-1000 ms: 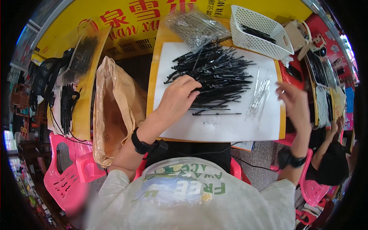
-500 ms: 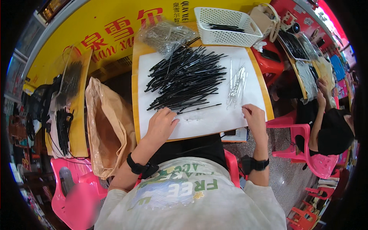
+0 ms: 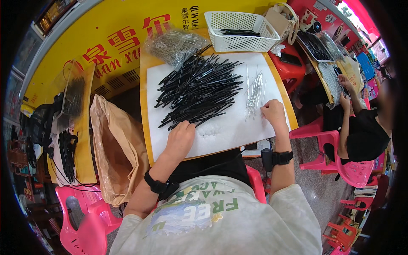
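A large heap of thin black sticks lies on a white sheet in front of me. My left hand is at the heap's near edge, fingers bent and pressed together on the end of a black stick. To the heap's right is a small bunch of slim silvery pins. My right hand is closed in a pinch beside the lower ends of these pins; whatever is between its fingertips is too small to make out.
A clear plastic bag and a white perforated basket with black sticks stand at the table's back. An open brown sack leans at the left. At the right, a red stool holds a dark phone; a person sits beyond on a pink chair.
The single black stick that lay apart before the heap no longer shows there. My left fingers have curled in, and my right hand has moved up closer to the pins. The whole view has shifted slightly.
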`<state>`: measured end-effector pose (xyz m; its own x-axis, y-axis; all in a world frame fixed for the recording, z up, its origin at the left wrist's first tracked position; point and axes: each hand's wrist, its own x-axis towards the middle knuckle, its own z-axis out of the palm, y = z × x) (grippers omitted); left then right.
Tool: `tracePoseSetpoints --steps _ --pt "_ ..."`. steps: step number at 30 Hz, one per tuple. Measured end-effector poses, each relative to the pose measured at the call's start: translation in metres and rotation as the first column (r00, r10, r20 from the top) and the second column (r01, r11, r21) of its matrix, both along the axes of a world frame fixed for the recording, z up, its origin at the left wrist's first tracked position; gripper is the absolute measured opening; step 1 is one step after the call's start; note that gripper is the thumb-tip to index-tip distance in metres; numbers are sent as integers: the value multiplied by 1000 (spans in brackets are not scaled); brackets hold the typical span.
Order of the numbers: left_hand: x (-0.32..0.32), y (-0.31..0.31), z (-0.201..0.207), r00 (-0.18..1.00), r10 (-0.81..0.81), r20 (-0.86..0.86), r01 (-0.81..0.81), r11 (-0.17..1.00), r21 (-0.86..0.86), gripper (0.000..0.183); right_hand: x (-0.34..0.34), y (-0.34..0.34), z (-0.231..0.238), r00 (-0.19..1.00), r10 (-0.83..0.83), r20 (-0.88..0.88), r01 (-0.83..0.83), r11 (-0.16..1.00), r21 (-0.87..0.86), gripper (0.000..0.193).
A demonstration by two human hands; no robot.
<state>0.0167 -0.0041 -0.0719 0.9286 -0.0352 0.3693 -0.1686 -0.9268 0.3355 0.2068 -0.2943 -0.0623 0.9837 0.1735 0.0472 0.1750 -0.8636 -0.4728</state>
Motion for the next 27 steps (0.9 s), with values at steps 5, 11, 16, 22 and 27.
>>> tracePoseSetpoints --steps 5,11,16,22,27 --pt "-16 -3 11 993 -10 -118 4 999 -53 4 -7 -8 22 963 -77 -259 97 993 67 17" --pt "-16 -6 8 991 25 -133 -40 993 -113 11 -26 -5 23 986 10 -169 -13 1000 -15 16" --pt "1 -10 6 989 27 -148 -47 990 -135 16 -28 -9 16 984 2 -178 3 1000 25 16" --pt "32 18 32 810 -277 -517 -338 500 -797 18 -31 -8 32 945 -68 -319 98 992 81 15" --pt "13 30 22 752 -542 -375 -538 -176 -825 18 -33 -34 20 809 116 -576 290 774 563 11"
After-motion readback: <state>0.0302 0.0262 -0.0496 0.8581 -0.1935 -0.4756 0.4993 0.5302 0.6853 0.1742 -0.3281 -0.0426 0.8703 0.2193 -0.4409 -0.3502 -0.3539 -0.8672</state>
